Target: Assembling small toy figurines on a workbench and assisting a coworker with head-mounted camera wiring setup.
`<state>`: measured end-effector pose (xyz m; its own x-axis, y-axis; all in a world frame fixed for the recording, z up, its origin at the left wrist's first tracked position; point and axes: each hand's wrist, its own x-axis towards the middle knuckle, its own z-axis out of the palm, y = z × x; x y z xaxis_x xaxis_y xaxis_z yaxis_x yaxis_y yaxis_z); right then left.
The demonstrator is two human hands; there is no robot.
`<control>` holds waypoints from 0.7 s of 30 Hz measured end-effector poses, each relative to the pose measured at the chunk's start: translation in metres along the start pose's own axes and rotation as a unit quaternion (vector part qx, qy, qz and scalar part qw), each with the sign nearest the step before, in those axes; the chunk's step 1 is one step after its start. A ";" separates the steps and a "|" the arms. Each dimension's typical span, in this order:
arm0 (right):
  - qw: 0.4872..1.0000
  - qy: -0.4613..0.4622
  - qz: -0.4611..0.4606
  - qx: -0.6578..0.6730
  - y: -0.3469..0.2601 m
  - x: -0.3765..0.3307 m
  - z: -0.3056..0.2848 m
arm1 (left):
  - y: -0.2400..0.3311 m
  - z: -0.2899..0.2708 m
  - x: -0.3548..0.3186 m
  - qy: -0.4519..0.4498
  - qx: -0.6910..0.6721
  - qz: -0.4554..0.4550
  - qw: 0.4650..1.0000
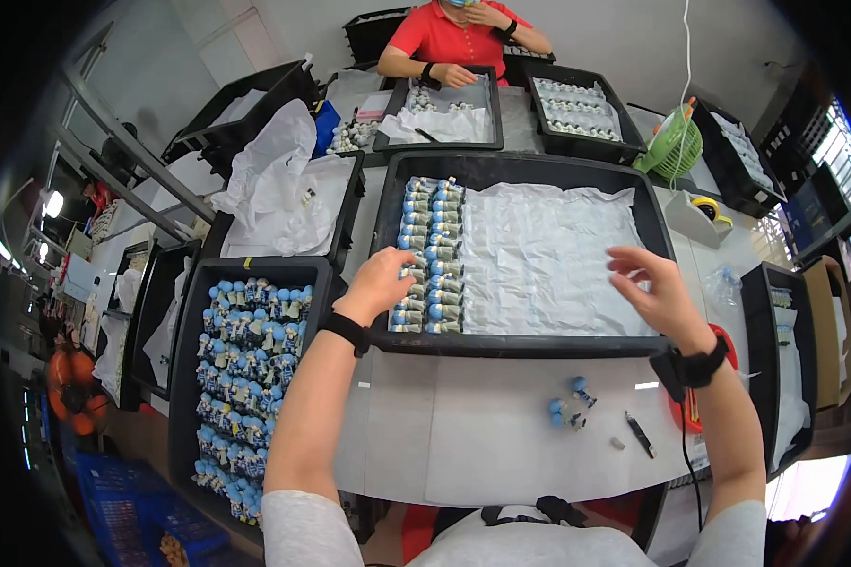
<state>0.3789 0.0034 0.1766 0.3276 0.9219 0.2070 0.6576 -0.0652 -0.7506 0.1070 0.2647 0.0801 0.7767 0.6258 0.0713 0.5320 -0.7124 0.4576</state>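
Note:
My left hand (380, 283) is over the left column of small figurines with blue heads (444, 255) in the large black tray (520, 348). Its curled thumb and forefinger close round a figurine in that column, though the fingers partly hide it. Above the right side of the tray, my right hand (654, 288) hovers with fingers apart and nothing in them. White paper (548, 260) lines the tray beside the two columns. On the table in front, two loose blue-headed figurines (581, 389) lie near a black pen-like tool (639, 435) and a small grey piece (617, 442).
A black crate (323, 283) full of blue-headed figurines stands at the left, below a paper-filled tray (350, 203). Across the table a person in red (444, 38) sits behind another tray (440, 146). A green fan (676, 144) and a tape dispenser (695, 219) are at right.

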 end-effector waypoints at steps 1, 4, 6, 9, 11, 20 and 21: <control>0.998 -0.062 0.019 -0.002 -0.001 0.025 0.027 | -0.007 0.002 0.002 -0.018 -0.003 0.009 1.000; 0.979 -0.184 -0.047 -0.078 0.046 0.066 0.120 | -0.019 0.034 0.016 -0.109 -0.005 0.045 0.993; 0.955 -0.246 -0.113 -0.122 0.065 0.075 0.167 | -0.017 0.046 0.015 -0.188 0.004 0.056 0.981; 0.936 -0.285 -0.127 -0.162 0.065 0.085 0.215 | -0.015 0.049 0.002 -0.212 0.100 0.085 0.969; 0.921 -0.309 -0.125 -0.199 0.049 0.092 0.225 | -0.011 0.042 0.003 -0.230 0.106 0.085 0.964; 0.924 -0.326 -0.102 -0.170 0.079 0.113 0.239 | -0.020 0.053 0.018 -0.284 0.204 0.093 0.932; 0.928 -0.309 -0.110 -0.177 0.075 0.108 0.241 | -0.022 0.053 0.019 -0.286 0.204 0.091 0.932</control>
<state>0.3006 0.1903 -0.0088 -0.2205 0.9638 -0.1502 0.8799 0.1301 -0.4569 0.1279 0.2750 0.0241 0.8566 0.2949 -0.4233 0.3681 -0.9243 0.1009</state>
